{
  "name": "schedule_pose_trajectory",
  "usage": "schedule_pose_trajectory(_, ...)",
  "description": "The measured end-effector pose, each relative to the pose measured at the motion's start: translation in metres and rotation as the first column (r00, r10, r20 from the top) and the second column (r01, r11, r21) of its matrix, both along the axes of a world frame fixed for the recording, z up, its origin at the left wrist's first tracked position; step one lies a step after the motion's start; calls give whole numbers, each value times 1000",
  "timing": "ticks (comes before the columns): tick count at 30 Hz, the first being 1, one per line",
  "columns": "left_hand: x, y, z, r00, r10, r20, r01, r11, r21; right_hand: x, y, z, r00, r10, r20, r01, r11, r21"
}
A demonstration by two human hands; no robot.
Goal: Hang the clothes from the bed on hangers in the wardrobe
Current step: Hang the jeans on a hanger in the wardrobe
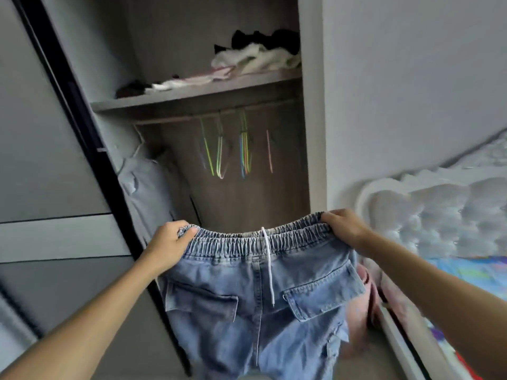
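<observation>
text: none legible | labels: none | numbers: none

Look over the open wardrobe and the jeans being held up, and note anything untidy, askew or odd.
The clothes on the shelf lie in a loose, unfolded heap. Below, the empty hangers tilt at different angles. The jeans, gripped by the left hand and right hand, show no damage.

Dim, soft daylight — blurred, warped edges
</observation>
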State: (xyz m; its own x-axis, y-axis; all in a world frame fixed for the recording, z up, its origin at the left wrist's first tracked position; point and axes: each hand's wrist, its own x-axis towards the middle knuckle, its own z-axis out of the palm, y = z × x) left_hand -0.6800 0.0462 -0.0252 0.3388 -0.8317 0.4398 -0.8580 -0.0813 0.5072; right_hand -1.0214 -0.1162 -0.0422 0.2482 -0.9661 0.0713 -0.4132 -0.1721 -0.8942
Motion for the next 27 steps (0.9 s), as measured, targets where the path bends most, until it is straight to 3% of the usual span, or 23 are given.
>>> schedule_pose_trajectory(3, 49, 14, -3, 991, 104, 86, -98, 993, -73, 66, -4, -1, 998, 59, -31, -61, 997, -40)
schedule_pose_trajectory(7, 106, 23, -6, 970, 231, 68, -214, 957, -196, 144, -23, -3, 987, 137, -88, -143, 987, -72)
schedule_pose_trajectory(12, 170, 9, -6, 948, 312, 70, -291, 932, -216, 233, -57, -13, 946, 246, -210, -268, 960, -82)
schedule_pose_trajectory(20, 251, -63, 11, 945, 290, 151, -261, 948, -183, 355, -140, -14, 701, 444, -558, -499, 864, 61)
schedule_pose_trajectory(23, 273, -90, 14, 943, 280, 182, -241, 948, -208, 398, -160, 6, 650, 363, -667, -566, 817, -107)
schedule_pose_trajectory(27, 300, -118, 8, 965, 211, 156, -176, 962, -210, 455, -180, 63, 886, 194, -421, -426, 699, -574)
